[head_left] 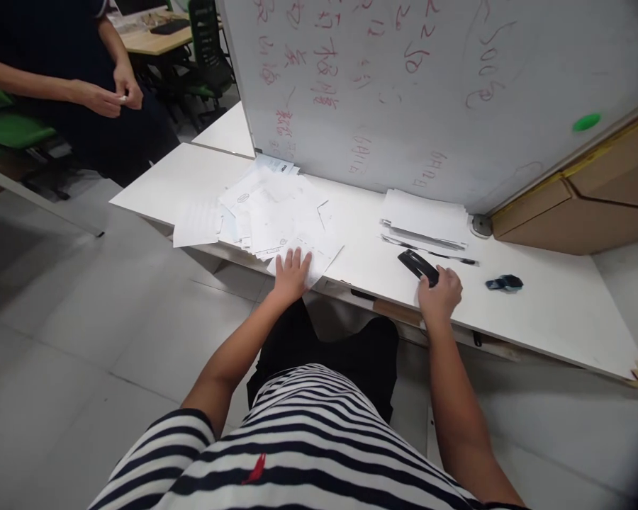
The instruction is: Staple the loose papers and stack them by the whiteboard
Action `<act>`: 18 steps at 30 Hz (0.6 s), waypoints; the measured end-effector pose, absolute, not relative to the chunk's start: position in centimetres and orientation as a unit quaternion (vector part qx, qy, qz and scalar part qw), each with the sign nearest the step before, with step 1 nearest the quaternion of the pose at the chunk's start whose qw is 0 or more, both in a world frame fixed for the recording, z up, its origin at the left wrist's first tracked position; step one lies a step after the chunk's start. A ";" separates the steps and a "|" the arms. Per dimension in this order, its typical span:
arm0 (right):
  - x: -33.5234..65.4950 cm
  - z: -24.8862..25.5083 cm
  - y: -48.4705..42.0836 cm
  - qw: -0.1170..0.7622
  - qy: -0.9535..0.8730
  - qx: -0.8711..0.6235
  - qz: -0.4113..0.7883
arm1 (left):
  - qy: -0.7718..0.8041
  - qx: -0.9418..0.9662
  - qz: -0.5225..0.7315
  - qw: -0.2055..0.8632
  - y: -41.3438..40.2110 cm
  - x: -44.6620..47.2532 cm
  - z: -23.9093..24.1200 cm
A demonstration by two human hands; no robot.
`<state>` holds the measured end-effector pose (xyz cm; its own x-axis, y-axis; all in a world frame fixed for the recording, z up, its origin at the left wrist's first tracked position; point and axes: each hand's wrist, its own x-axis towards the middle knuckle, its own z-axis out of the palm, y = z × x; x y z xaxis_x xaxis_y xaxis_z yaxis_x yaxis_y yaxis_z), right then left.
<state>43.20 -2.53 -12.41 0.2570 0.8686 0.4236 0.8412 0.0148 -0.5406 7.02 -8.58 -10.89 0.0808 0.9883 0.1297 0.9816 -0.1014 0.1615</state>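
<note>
The black stapler (415, 263) lay at the counter's (553, 308) front portion, at 11 o'clock from the right hand (441, 294). Its body was elongated and narrow, with pale highlights along the upper surface. The right hand was clamped on its near end; whether the stapler touched the counter could not be determined. The left hand (292, 278) was set palm down, fingers slightly spread, on loose sheets (284, 209). These were white, thin and overlapping at irregular angles, and extended toward 11 o'clock from that hand. The two hands were well apart.

Containers: the cardboard boxes (547, 219) stood at 2 o'clock from the right hand; their contents were not visible. The open compartment (494, 346) beneath the counter's front edge held a flat brown piece (398, 312), at 8 o'clock from the right hand, and dark items too obscured to identify.
</note>
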 end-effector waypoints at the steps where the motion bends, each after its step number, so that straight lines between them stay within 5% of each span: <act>1: 42.2 -12.1 -3.1 0.377 -0.606 -0.700 -0.006 | 0.674 0.732 0.103 0.014 -9.0 6.2 -11.3; 5: 36.0 -11.0 -6.7 0.423 -0.630 -0.651 0.019 | 0.656 0.743 0.131 0.011 -9.5 4.8 -11.2; 9: 29.1 -12.0 -10.4 0.450 -0.626 -0.578 0.269 | 0.628 0.771 0.103 0.002 -9.7 4.9 -11.5; 13: 24.3 -13.4 -11.6 0.372 -0.496 -0.550 0.560 | 0.624 0.774 0.105 -0.022 -10.0 5.0 -12.3; 18: 23.2 -12.8 -10.8 0.339 -0.386 -0.502 0.696 | 0.549 0.826 0.125 0.026 -11.6 5.1 -11.2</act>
